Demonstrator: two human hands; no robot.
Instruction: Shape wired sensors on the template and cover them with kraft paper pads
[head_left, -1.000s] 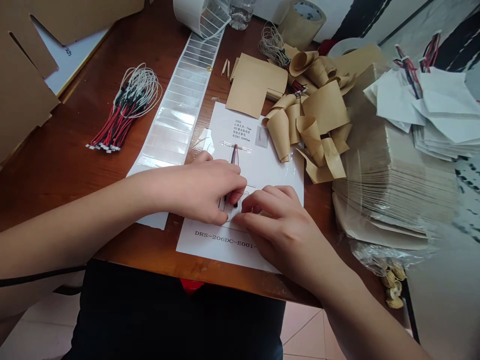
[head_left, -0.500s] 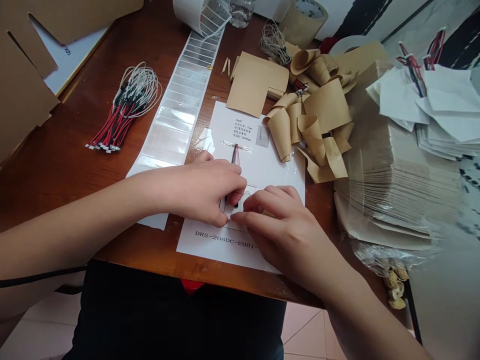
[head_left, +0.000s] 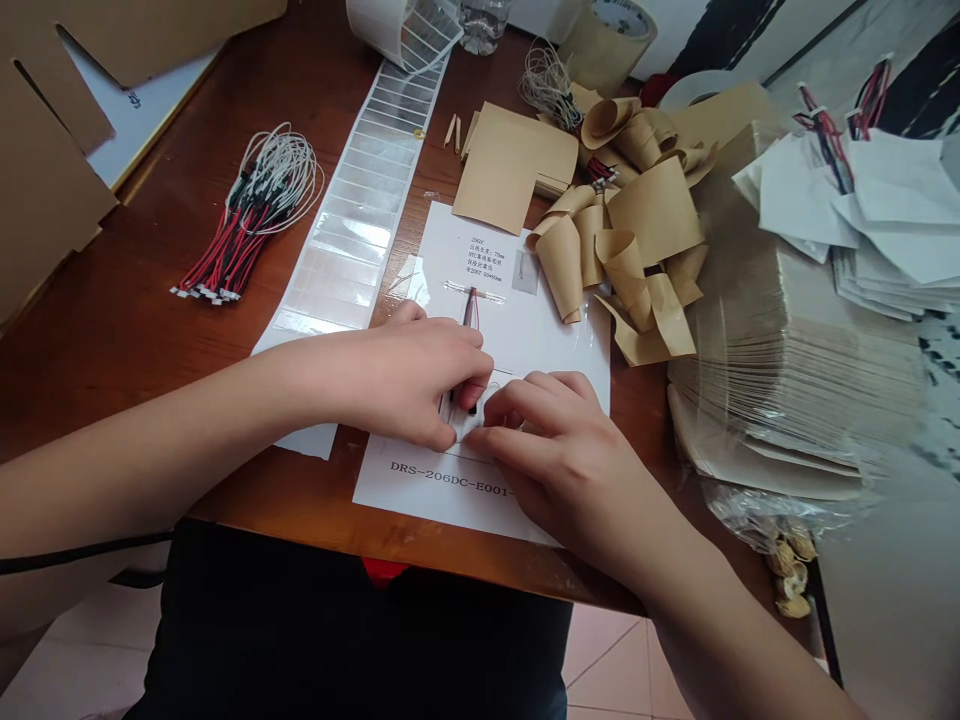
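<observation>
My left hand (head_left: 427,375) bends over a wire harness (head_left: 471,308) on a printed white sheet (head_left: 435,498). Its thumb and curled fingers press on either side of the black part. The harness's red and black leads run up to a strip of clear tape (head_left: 487,296) on the sheet. My right hand (head_left: 559,430) lies just right of it, thumb and forefinger pinched together close to the left thumb. Whatever is in that pinch is hidden. A thin pale wire loop (head_left: 495,387) shows between the hands.
A bundle of wire harnesses (head_left: 251,215) lies on the left. A label strip (head_left: 375,190) runs beyond my left arm. Brown paper squares (head_left: 517,160) and curled brown pieces (head_left: 562,265) lie behind. A tall plastic-wrapped stack (head_left: 780,370) stands at right, cardboard (head_left: 45,180) at upper left.
My right hand's fingertips have shifted slightly right, away from the left thumb. My left hand stays in place on the harness.
</observation>
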